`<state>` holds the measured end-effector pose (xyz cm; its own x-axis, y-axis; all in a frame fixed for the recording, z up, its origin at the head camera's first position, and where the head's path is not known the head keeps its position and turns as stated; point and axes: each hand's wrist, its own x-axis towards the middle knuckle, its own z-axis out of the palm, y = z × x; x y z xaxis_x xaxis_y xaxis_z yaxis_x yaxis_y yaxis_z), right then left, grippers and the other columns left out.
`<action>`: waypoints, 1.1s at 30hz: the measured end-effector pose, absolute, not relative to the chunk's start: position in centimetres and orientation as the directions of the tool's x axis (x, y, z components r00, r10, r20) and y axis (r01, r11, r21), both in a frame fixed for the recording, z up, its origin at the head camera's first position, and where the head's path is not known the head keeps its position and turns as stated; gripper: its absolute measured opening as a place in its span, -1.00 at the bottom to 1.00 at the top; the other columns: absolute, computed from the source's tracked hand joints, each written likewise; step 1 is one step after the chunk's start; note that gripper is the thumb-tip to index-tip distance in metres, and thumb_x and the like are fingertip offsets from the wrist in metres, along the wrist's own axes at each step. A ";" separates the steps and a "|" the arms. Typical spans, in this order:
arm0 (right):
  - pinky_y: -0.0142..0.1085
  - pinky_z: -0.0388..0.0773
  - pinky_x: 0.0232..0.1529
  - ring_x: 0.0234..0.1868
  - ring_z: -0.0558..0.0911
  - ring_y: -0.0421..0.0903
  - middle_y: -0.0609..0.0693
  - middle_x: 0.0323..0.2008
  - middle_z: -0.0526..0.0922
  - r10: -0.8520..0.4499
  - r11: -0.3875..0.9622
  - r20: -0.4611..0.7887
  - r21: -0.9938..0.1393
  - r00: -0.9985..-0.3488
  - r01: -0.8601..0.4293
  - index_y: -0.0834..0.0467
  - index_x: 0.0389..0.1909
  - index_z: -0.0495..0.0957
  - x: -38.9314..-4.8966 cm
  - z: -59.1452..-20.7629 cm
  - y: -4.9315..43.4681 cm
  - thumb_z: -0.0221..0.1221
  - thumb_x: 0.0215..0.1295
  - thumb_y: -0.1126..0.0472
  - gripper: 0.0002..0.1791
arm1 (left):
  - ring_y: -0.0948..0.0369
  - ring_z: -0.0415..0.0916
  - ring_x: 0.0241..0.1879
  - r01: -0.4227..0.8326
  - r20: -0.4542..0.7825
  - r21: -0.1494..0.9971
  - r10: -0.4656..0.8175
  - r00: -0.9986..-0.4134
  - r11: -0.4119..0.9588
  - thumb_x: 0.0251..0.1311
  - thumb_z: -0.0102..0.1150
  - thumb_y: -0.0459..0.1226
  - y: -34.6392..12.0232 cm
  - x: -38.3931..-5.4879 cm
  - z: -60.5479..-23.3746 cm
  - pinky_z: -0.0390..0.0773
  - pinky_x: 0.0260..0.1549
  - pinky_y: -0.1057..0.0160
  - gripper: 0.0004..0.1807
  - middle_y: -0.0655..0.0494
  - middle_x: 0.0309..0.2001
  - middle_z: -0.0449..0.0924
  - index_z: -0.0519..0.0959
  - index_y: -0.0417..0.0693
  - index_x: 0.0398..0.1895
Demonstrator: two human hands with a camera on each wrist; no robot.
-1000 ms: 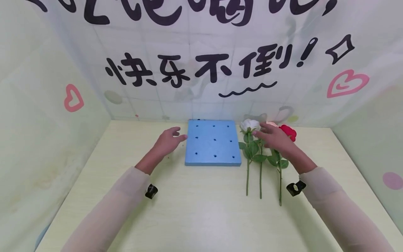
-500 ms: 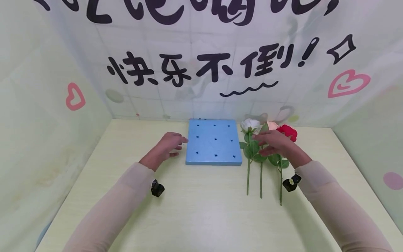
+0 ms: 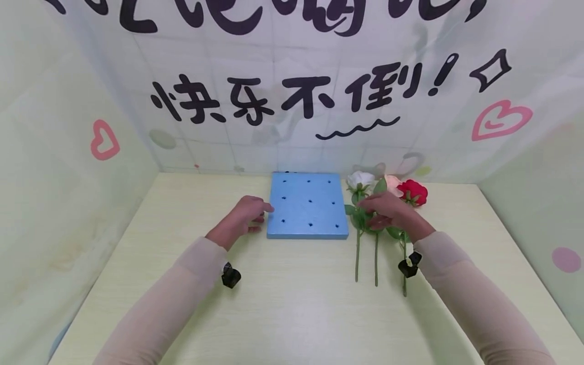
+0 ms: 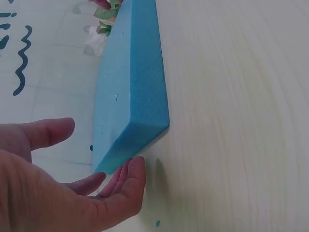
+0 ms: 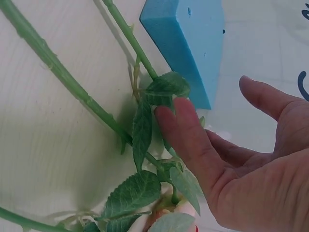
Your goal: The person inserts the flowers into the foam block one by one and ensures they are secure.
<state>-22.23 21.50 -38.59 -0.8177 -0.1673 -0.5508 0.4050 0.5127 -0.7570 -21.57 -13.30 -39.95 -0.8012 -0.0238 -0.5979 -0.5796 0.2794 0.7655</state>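
A flat blue foam block (image 3: 298, 213) with rows of small holes lies at the back middle of the table. Beside its left edge is my left hand (image 3: 246, 213); in the left wrist view its fingertips (image 4: 137, 164) are right at the block's corner, thumb apart. To the block's right lie a white rose (image 3: 360, 179), a pink rose (image 3: 392, 185) and a red rose (image 3: 414, 192), stems toward me. Over the leaves hovers my right hand (image 3: 393, 209), hiding part of the stems. The right wrist view shows its fingers extended close to a leaf (image 5: 169, 84), thumb apart, nothing gripped.
Behind the table (image 3: 292, 304) hangs a white printed cloth (image 3: 214, 147) with black lettering, and cloth walls stand on both sides. A black device (image 3: 230, 276) is worn at the left wrist, another black device (image 3: 408, 266) at the right.
Both hands have come slightly nearer to me and lower. The right hand has shifted left over the rose leaves, uncovering more of the pink rose. Block and roses stay in place.
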 end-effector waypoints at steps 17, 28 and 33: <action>-0.20 0.65 -0.17 -0.24 0.58 -0.02 0.06 -0.13 0.46 -0.039 0.511 -0.556 -0.725 -0.830 0.462 0.28 0.07 0.46 -23.5 -40.8 19.9 0.17 0.36 0.10 -0.60 | -0.05 0.33 0.10 -0.602 -0.609 0.748 -0.068 -0.790 0.279 0.22 0.15 -0.33 -12.4 -21.7 -41.3 0.45 0.16 -0.02 -0.27 -0.17 0.27 0.27 0.12 -0.16 0.45; -0.22 0.66 -0.38 -0.47 0.54 -0.10 0.06 -0.43 0.47 0.088 0.548 -0.480 -0.708 -0.873 0.445 0.23 -0.31 0.49 -24.1 -42.3 18.9 0.20 0.27 0.22 -0.86 | -0.07 0.36 0.11 -0.593 -0.600 0.753 -0.074 -0.797 0.284 0.22 0.15 -0.33 -12.0 -21.7 -41.6 0.43 0.18 -0.04 -0.29 -0.17 0.29 0.29 0.14 -0.17 0.43; -0.21 0.67 -0.37 -0.44 0.53 -0.09 0.06 -0.44 0.47 0.106 0.524 -0.469 -0.723 -0.877 0.450 0.25 -0.35 0.50 -24.2 -42.5 18.8 0.21 0.23 0.29 -0.90 | -0.05 0.39 0.08 -0.582 -0.590 0.757 -0.071 -0.804 0.299 0.24 0.14 -0.33 -11.8 -21.6 -41.6 0.46 0.15 -0.02 -0.32 -0.18 0.27 0.33 0.16 -0.18 0.42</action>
